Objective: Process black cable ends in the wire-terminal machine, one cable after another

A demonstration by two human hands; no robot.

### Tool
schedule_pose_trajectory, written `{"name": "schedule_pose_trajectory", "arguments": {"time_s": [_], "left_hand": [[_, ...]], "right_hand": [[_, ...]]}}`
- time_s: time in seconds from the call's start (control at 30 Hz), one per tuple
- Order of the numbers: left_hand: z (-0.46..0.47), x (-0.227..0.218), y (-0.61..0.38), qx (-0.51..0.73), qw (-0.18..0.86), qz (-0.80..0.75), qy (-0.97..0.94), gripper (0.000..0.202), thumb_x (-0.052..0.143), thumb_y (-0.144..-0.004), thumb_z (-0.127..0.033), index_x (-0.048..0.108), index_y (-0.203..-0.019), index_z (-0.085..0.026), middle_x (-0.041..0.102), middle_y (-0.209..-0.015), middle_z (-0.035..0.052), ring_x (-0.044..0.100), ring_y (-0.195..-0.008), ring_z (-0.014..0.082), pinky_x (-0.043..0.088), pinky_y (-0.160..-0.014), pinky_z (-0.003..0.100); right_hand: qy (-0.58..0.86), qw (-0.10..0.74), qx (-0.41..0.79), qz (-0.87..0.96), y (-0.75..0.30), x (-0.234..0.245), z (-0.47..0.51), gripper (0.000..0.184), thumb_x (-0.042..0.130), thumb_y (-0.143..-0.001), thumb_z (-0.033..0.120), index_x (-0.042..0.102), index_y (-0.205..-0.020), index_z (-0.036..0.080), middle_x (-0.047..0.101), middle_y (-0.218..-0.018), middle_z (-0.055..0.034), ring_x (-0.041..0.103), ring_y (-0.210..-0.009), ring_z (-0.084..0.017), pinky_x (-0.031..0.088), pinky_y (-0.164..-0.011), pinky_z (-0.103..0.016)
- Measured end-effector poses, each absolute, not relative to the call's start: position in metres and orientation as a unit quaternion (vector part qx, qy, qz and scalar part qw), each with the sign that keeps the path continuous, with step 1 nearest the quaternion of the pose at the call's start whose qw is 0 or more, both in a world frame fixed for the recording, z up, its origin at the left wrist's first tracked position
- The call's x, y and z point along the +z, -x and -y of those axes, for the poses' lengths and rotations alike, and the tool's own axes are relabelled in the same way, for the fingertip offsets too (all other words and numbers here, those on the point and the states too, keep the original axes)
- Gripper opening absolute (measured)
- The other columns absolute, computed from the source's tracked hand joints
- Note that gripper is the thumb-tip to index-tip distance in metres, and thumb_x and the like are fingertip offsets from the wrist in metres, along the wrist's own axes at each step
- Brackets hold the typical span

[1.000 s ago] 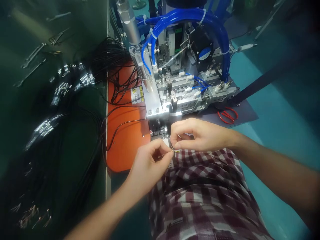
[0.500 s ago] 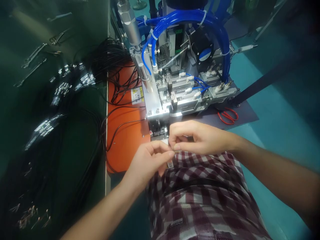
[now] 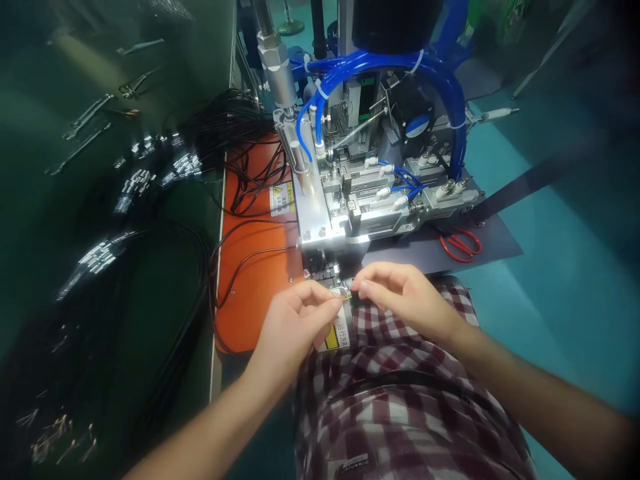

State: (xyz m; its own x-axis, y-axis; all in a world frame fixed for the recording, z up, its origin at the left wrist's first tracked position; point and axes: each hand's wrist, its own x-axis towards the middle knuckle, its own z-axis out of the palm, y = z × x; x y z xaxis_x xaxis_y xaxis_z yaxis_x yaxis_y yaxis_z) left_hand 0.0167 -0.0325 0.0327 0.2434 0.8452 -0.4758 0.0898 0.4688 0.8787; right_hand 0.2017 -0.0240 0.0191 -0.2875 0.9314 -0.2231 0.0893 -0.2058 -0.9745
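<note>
My left hand (image 3: pixel 300 317) is closed in a pinch, thumb against forefinger, on the ends of thin wires (image 3: pixel 347 297). One strand looks yellow-green; a pale one curves above it. My right hand (image 3: pixel 400 293) faces it just to the right, thumb and forefinger pinched at the pale strand's tip; the exact contact is too small to make out. Both hands hover in front of the small metal fixture (image 3: pixel 324 273) at the near end of a pneumatic machine (image 3: pixel 370 217). A white and yellow label (image 3: pixel 341 333) shows below my left fingertips.
Black cables (image 3: pixel 245 110) run over the orange base plate (image 3: pixel 255 280). At left, a dark table holds cable bundles with shiny metal ends (image 3: pixel 103 257) and wrenches (image 3: pixel 90 117). Red-handled scissors (image 3: pixel 461 245) lie right of the machine. Blue air hoses (image 3: pixel 390 63) arch over it.
My right hand has shifted slightly right and down, its fingertips drawing apart from my left ones. More of the wire ends and label shows. The whole view has shifted a little.
</note>
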Motion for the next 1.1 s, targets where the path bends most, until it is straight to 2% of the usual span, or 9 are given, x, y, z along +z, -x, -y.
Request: {"name": "schedule_pose_trajectory", "arguments": {"time_s": [0.2, 0.33, 0.5, 0.63, 0.77, 0.87, 0.93, 1.0, 1.1], "left_hand": [[0.032, 0.032, -0.014, 0.278, 0.680, -0.530, -0.424, 0.020, 0.066, -0.081, -0.027, 0.056, -0.068, -0.015, 0.046, -0.049, -0.0071, 0.034, -0.042, 0.0029, 0.029, -0.044, 0.017], [0.031, 0.031, -0.012, 0.269, 0.695, -0.521, -0.417, 0.019, 0.067, -0.080, -0.025, 0.056, -0.069, -0.015, 0.047, -0.052, -0.0063, 0.034, -0.042, 0.0025, 0.026, -0.043, 0.017], [0.029, 0.033, -0.011, 0.273, 0.713, -0.508, -0.399, 0.018, 0.067, -0.079, -0.025, 0.056, -0.068, -0.014, 0.046, -0.052, -0.0061, 0.032, -0.042, 0.0021, 0.023, -0.043, 0.017], [0.028, 0.035, -0.011, 0.270, 0.729, -0.504, -0.376, 0.019, 0.068, -0.077, -0.024, 0.056, -0.067, -0.014, 0.043, -0.051, -0.0068, 0.030, -0.042, 0.0019, 0.021, -0.043, 0.017], [0.028, 0.037, -0.010, 0.273, 0.732, -0.502, -0.370, 0.019, 0.068, -0.077, -0.025, 0.056, -0.066, -0.014, 0.043, -0.050, -0.0063, 0.031, -0.042, 0.0026, 0.021, -0.043, 0.017], [0.028, 0.037, -0.011, 0.287, 0.722, -0.512, -0.368, 0.021, 0.068, -0.078, -0.026, 0.056, -0.066, -0.014, 0.046, -0.053, -0.0049, 0.030, -0.043, 0.0028, 0.021, -0.044, 0.018], [0.028, 0.035, -0.012, 0.300, 0.710, -0.522, -0.366, 0.022, 0.067, -0.078, -0.028, 0.056, -0.066, -0.014, 0.047, -0.054, -0.0044, 0.030, -0.044, 0.0029, 0.022, -0.044, 0.018], [0.030, 0.033, -0.013, 0.322, 0.694, -0.532, -0.362, 0.021, 0.067, -0.079, -0.029, 0.057, -0.068, -0.014, 0.049, -0.055, -0.0041, 0.030, -0.044, 0.0029, 0.022, -0.044, 0.018], [0.033, 0.030, -0.016, 0.357, 0.668, -0.547, -0.355, 0.020, 0.069, -0.078, -0.030, 0.059, -0.069, -0.015, 0.048, -0.053, -0.0050, 0.030, -0.044, 0.0032, 0.023, -0.043, 0.018]], "right_hand": [[0.456, 0.354, 0.607, 0.546, -0.199, 0.019, 0.024, 0.009, 0.061, -0.083, 0.024, 0.065, -0.084, 0.016, 0.060, -0.079, -0.0030, 0.052, -0.068, -0.014, 0.039, -0.057, -0.026], [0.427, 0.341, 0.624, 0.558, -0.202, 0.019, 0.017, 0.009, 0.061, -0.084, 0.023, 0.063, -0.080, 0.015, 0.057, -0.075, -0.0015, 0.047, -0.062, -0.011, 0.037, -0.054, -0.024], [0.369, 0.333, 0.717, 0.489, -0.200, 0.014, 0.015, 0.017, 0.060, -0.086, 0.032, 0.062, -0.081, 0.015, 0.051, -0.062, 0.0046, 0.038, -0.050, -0.007, 0.032, -0.048, -0.022], [0.366, 0.348, 0.727, 0.466, -0.194, 0.009, 0.018, 0.020, 0.061, -0.087, 0.035, 0.060, -0.082, 0.015, 0.045, -0.058, 0.0068, 0.035, -0.048, -0.006, 0.029, -0.046, -0.021], [0.418, 0.384, 0.645, 0.511, -0.186, 0.009, 0.028, 0.014, 0.053, -0.091, 0.029, 0.055, -0.083, 0.018, 0.044, -0.061, 0.0050, 0.037, -0.052, -0.009, 0.032, -0.048, -0.023], [0.464, 0.423, 0.495, 0.601, -0.178, 0.008, 0.035, 0.012, 0.048, -0.093, 0.023, 0.054, -0.082, 0.020, 0.052, -0.073, -0.0004, 0.048, -0.065, -0.014, 0.040, -0.062, -0.028], [0.486, 0.431, 0.417, 0.636, -0.173, 0.007, 0.039, 0.013, 0.045, -0.093, 0.019, 0.052, -0.082, 0.021, 0.055, -0.079, -0.0024, 0.052, -0.073, -0.017, 0.042, -0.069, -0.030], [0.515, 0.425, 0.394, 0.632, -0.167, 0.006, 0.042, 0.014, 0.042, -0.093, 0.018, 0.049, -0.081, 0.022, 0.055, -0.079, -0.0026, 0.053, -0.073, -0.018, 0.042, -0.069, -0.031], [0.563, 0.412, 0.421, 0.580, -0.158, 0.009, 0.047, 0.015, 0.043, -0.093, 0.020, 0.047, -0.078, 0.022, 0.055, -0.077, -0.0020, 0.053, -0.070, -0.018, 0.041, -0.066, -0.030]]}}
